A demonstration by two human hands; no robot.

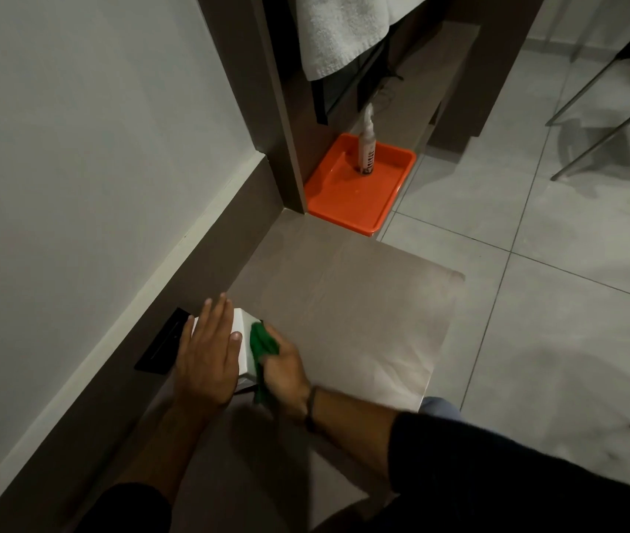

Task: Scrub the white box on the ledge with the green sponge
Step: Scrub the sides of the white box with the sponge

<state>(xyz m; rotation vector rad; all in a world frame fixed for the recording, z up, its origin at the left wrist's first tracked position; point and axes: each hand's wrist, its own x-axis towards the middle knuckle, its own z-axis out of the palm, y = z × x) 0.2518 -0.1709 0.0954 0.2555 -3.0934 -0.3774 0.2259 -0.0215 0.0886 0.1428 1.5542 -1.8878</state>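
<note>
1. The small white rectangular box [242,342] sits on the grey-brown ledge [344,302] near the wall – mostly hidden under the left hand [207,353], which lies flat and open on it.
2. The right hand [284,373] grips the green sponge [261,342] against the box's right side.
3. The box's long axis appears to run along the wall.

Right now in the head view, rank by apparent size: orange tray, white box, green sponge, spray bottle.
1. orange tray, clearly largest.
2. white box, though the left hand covers much of it, so its full extent is unsure.
3. green sponge and spray bottle look alike; the bottle is farther away, so unranked.
</note>
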